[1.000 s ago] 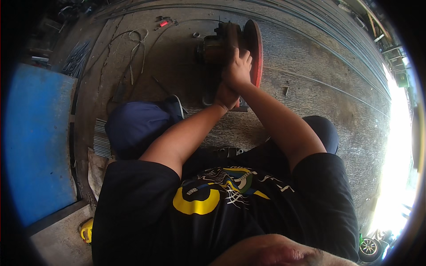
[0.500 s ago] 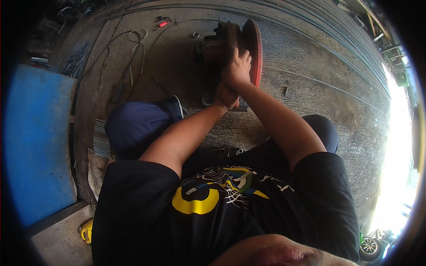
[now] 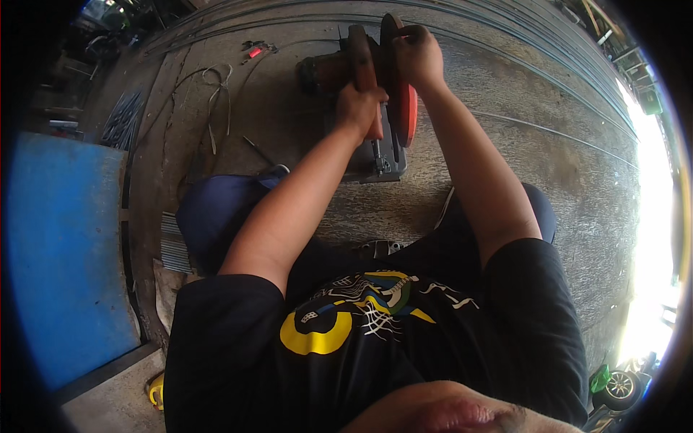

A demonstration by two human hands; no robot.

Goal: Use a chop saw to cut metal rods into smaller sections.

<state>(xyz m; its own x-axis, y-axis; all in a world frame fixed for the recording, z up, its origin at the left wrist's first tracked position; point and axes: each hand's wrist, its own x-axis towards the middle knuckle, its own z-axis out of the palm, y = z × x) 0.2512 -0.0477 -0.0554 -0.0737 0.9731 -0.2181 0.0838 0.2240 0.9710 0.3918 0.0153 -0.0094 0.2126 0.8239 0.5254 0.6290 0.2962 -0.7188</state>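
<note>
In front of me on the floor stands a chop saw point(image 3: 326, 75) with a dark motor, a red handle and a grey metal base point(image 3: 393, 160). My left hand point(image 3: 356, 108) is wrapped round the saw's handle. My right hand point(image 3: 420, 59) rests against the right face of the large dark round disc point(image 3: 390, 32), above its red guard point(image 3: 412, 115). The right fingers are curled, and what lies inside them is hidden. A small clamp screw point(image 3: 378, 155) shows on the base below the handle.
Long thin metal rods point(image 3: 498, 50) run along the far side and right of the floor. A looped cord point(image 3: 216, 79), a red object point(image 3: 254, 53) and short rods point(image 3: 123, 119) lie left. A blue panel point(image 3: 68, 245) stands at the left, near a yellow tool point(image 3: 156, 390).
The saw head has tilted up, baring the base and clamp screw. My right hand has left my left hand and moved up to the disc; the left stays at the handle, slightly higher.
</note>
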